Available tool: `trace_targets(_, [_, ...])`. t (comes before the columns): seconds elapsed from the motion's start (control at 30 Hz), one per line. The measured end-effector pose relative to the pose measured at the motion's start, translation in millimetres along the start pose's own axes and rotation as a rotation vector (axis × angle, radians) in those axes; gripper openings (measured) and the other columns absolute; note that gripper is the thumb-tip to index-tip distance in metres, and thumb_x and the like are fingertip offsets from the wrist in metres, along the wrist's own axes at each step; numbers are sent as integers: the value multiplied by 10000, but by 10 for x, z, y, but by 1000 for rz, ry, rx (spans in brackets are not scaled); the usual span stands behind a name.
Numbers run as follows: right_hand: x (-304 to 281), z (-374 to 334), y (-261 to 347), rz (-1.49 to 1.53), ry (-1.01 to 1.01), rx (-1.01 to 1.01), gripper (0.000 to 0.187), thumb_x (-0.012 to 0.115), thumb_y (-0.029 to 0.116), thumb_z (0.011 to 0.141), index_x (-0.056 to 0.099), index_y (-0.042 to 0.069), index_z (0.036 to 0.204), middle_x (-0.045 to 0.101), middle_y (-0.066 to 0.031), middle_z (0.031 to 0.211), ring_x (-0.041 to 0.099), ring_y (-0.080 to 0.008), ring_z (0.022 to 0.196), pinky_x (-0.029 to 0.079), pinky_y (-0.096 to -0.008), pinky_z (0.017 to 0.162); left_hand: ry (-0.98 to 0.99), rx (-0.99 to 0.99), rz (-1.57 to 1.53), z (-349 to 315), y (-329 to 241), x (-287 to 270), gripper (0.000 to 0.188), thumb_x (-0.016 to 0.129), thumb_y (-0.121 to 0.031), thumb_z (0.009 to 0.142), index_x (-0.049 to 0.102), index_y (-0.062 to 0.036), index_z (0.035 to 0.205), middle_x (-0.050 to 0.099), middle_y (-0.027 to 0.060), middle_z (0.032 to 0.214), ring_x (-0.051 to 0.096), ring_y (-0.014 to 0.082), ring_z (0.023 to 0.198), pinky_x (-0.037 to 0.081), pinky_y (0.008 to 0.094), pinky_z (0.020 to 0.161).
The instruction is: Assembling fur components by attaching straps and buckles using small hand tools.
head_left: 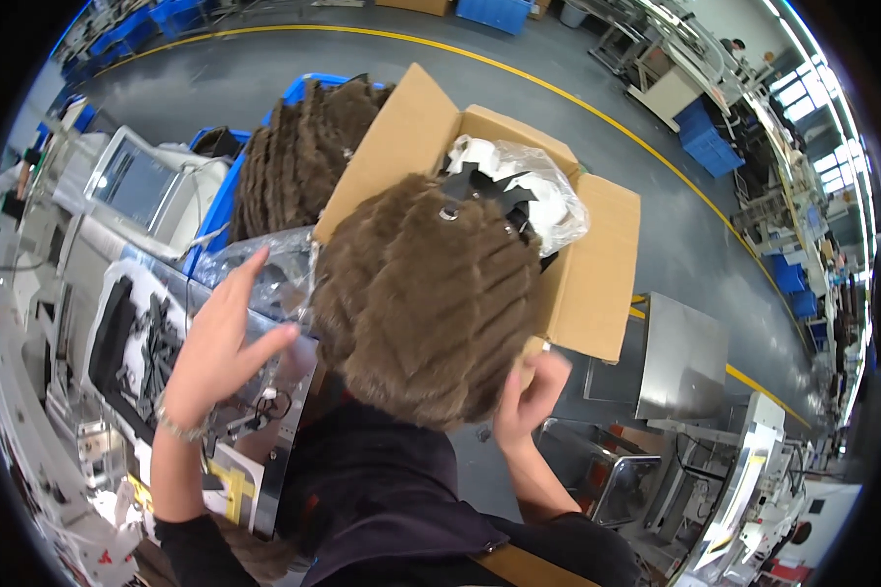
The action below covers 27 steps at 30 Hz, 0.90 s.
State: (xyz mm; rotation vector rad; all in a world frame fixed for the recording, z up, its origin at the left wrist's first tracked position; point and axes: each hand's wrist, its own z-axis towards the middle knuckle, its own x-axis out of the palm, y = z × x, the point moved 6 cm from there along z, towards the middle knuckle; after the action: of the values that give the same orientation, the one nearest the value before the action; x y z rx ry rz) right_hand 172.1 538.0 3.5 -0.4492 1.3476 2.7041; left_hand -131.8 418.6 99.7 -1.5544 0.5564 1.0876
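Brown furry item — underside hidden, right hand — grip unclear

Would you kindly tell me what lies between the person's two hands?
In the head view, the large brown furry item lies between the left hand and the right hand, hiding part of the open cardboard box.

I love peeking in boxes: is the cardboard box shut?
No, the cardboard box has its flaps spread open, with something white showing inside.
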Motion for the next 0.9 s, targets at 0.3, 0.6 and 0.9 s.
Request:
trace_targets(0.3, [352, 344, -1173, 318, -67, 924, 582, 479, 308, 928, 238, 69, 1401, 267, -128, 1422, 290, -259, 1289, 238, -359, 1055, 51, 102, 12, 1368, -182, 961, 847, 620, -447, 808, 233, 56, 1368, 316, 257, 1385, 285, 367, 1309, 261, 395, 1062])
trace_targets(0.6, [648, 238, -1181, -121, 299, 928, 660, 460, 447, 893, 274, 49, 1386, 395, -174, 1359, 372, -293, 1247, 233, -397, 1003, 282, -127, -451, 1367, -215, 1284, 961, 701, -447, 746, 182, 45, 1389, 286, 254, 1404, 260, 326, 1333, 217, 363, 1085])
trace_targets(0.9, [854, 280, -986, -233, 265, 848, 678, 461, 420, 890, 201, 87, 1420, 322, -210, 1372, 333, -361, 1240, 218, -466, 1013, 375, -212, -601, 1475, 13, 1420, 982, 757, -336, 710, 168, 63, 1387, 296, 192, 1402, 272, 260, 1315, 216, 315, 1080])
